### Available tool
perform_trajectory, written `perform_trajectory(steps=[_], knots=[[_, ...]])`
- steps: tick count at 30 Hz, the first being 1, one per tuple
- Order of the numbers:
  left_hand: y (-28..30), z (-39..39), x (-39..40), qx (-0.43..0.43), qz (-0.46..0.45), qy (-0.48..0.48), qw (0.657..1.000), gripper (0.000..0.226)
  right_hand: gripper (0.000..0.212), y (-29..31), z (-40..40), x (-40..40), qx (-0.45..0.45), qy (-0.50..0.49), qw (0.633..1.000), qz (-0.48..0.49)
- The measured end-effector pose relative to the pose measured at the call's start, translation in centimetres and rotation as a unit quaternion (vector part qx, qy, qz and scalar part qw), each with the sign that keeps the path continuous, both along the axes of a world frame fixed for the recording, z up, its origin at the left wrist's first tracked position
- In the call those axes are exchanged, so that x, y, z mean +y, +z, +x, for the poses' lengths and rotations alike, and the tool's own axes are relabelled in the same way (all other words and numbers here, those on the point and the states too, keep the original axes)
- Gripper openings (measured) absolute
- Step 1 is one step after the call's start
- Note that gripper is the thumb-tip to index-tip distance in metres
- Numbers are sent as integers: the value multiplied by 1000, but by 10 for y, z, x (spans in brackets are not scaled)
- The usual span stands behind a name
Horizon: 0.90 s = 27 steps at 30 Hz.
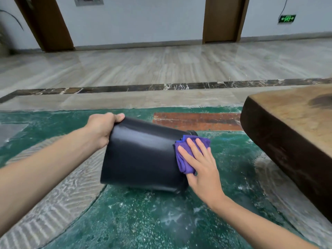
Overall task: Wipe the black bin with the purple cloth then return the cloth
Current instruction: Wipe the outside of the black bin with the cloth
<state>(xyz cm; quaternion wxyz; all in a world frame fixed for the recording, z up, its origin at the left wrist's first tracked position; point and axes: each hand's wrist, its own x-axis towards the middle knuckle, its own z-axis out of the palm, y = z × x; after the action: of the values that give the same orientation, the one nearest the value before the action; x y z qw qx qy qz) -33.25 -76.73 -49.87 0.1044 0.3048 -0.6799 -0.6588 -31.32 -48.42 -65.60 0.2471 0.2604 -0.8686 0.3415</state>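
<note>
One black bin (143,155) tilted, left hand (100,130) fingers clamped on rim, right hand (201,169) fingers spread flat on one purple cloth (183,159).

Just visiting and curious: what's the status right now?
Left hand grips tilted black bin at its rim. Right hand presses purple cloth flat against bin's base end. Nothing in the way.

Even, soft daylight-like light, moderately bright. Pale glare sheets across the polished floor (161,65); a soft sheen streaks the black bin (143,155). Faint shadow under the bin only. Wide-angle bending at edges: door frames (46,24) lean outward. Slight softness throughout, far-left plant (5,33) blurred.
</note>
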Motion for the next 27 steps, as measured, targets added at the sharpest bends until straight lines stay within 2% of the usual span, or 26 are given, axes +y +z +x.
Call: perform_trajectory(steps=[3, 7, 8, 11, 16, 19, 22, 25, 27], knots=[[-2, -6, 2, 19, -30, -19, 999, 14, 79, 0, -6, -4, -18, -15, 1000, -15], [-4, -1, 2, 2, -151, -145, 978, 12, 77, -4, -5, -3, -14, -22, 1000, -17], [-2, 3, 1, -5, -174, -168, 970, 12, 76, -4, -7, -1, -9, -22, 1000, -17], [4, 16, -4, 2, -200, -184, 962, 44, 76, -2, -14, 4, -23, -27, 999, -29], [0, 43, -1, 3, -242, -224, 944, 26, 70, -5, -27, -2, -51, -41, 996, -55], [-11, 45, 4, 4, -230, -230, 946, 37, 66, -13, -30, -11, -76, -29, 994, -72], [-16, 35, 0, 4, -204, -193, 960, 38, 69, -32, -17, -18, -137, -11, 987, -80], [-20, 27, -9, 2, -154, -140, 978, 51, 78, -61, 5, -17, -227, 40, 973, -26], [-22, 28, -14, -8, -150, -125, 981, 49, 73, -79, 21, -10, -315, 76, 945, 31]])
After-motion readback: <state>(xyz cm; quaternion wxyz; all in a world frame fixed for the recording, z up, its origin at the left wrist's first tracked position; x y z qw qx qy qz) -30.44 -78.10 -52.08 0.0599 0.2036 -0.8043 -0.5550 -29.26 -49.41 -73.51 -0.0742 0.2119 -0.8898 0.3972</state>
